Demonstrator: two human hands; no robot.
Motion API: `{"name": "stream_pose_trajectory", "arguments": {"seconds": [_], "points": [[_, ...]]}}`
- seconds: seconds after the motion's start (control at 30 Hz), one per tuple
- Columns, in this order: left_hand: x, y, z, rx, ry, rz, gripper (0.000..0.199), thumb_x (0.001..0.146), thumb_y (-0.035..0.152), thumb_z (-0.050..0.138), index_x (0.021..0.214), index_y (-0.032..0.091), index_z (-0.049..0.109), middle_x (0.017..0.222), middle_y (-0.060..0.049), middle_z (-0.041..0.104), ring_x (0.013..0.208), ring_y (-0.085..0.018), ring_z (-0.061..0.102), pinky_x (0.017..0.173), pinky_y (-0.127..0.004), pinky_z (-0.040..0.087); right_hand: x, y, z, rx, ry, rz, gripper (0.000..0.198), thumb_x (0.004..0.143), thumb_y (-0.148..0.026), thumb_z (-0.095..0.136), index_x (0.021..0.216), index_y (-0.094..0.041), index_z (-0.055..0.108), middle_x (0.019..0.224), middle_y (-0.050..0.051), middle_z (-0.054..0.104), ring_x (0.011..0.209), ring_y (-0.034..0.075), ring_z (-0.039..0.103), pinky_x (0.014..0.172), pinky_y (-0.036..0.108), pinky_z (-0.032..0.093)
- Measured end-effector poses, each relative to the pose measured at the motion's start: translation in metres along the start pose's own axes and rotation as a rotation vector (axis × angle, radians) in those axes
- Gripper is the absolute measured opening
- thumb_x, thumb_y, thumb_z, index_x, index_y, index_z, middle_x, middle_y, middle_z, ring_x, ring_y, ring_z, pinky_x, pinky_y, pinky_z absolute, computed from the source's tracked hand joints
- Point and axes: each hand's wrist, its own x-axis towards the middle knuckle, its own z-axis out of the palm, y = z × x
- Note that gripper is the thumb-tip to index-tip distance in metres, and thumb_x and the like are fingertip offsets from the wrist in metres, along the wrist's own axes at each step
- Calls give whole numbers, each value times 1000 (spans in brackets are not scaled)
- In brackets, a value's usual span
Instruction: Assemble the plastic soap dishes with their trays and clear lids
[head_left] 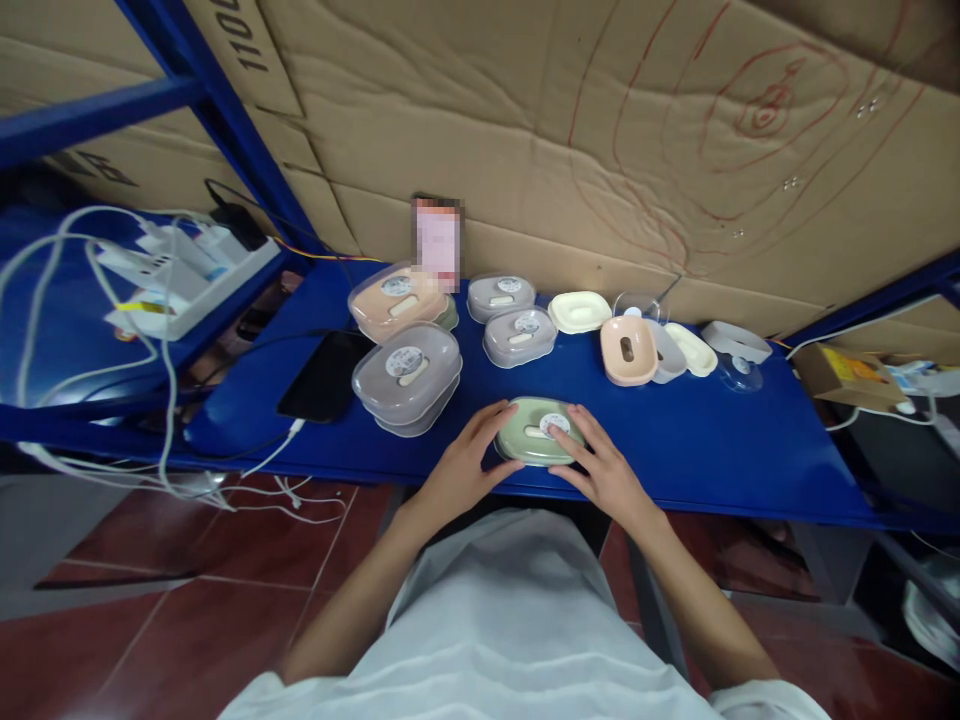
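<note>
The rounded green box [524,418] wears a white label [552,424]; left hand [466,460] and right hand [606,474] flank it, fingers spread.

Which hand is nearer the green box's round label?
Right. The right hand reaches over the label with one finger; the left hand is at the left end of the green box.

- I count two hands [472,455] from here
- One green lidded box [536,432] in full view
- Two small grey lidded boxes [501,300]
- One peach lidded box [394,303]
- One peach slotted piece [614,345]
- Two cream pieces [580,313]
- One flat black device [330,375]
- One upright blurred panel [439,240]
</note>
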Motion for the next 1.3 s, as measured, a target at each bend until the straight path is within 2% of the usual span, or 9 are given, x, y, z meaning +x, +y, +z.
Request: {"name": "stream_pose_trajectory", "arguments": {"seconds": [0.17,0.33,0.47,0.6,0.77,0.87,0.97,1.13,1.3], "points": [[-2,4,1,-74,113,-18,76,102,39,72,166,38,31,170,-12,37,155,-31,46,125,-51,48,22,16,-17,24,122,-64,77,101,-29,72,168,-40,37,175,7,37,161,33,38,128,58,44],[-3,6,1,-97,145,-7,62,107,37,62,163,37,36,163,-12,43,149,-27,53,122,-49,52,112,61,-33,5,281,58,57,105,-46,64,159,-31,54,171,11,43,158,33,44,129,57,40],[-3,8,-1,5,75,-28,48,108,36,59,155,34,48,160,-10,48,150,-25,52,128,-49,45,197,103,-16,115,183,41,66,105,-63,55,157,-23,57,171,16,42,158,33,43,129,55,39],[-4,10,-3,40,63,-7,37,109,33,57,146,30,57,153,-10,55,143,-23,59,126,-46,48,241,122,8,158,45,43,74,104,-71,49,159,-23,54,174,15,39,162,33,36,131,57,34],[-4,8,0,70,74,17,32,108,32,58,139,27,63,149,-10,60,137,-22,64,121,-43,52,220,117,11,96,70,112,79,105,-69,45,167,-20,41,177,16,32,166,36,24,132,63,28],[-4,7,3,86,71,20,31,109,32,58,138,28,64,149,-10,60,137,-23,65,120,-43,53,185,103,8,38,169,230,67,110,-61,39,160,-18,50,165,19,50,156,36,44,129,60,35],[-4,6,5,109,75,18,30,109,33,57,138,28,65,149,-9,61,137,-24,64,120,-45,54,156,84,10,89,150,339,64,110,-59,42,154,-15,56,153,21,61,139,35,61,121,55,48],[-3,7,5,117,78,14,29,109,33,57,136,28,65,149,-9,61,136,-24,65,118,-46,55,141,65,9,299,65,327,61,109,-58,47,157,-21,52,142,16,70,107,26,75,101,45,61],[-4,7,5,131,77,12,28,109,33,57,135,28,66,148,-9,61,137,-24,65,119,-45,55,117,78,-11,-210,224,375,61,109,-55,48,155,-15,54,146,23,66,133,40,62,114,63,45]]}}
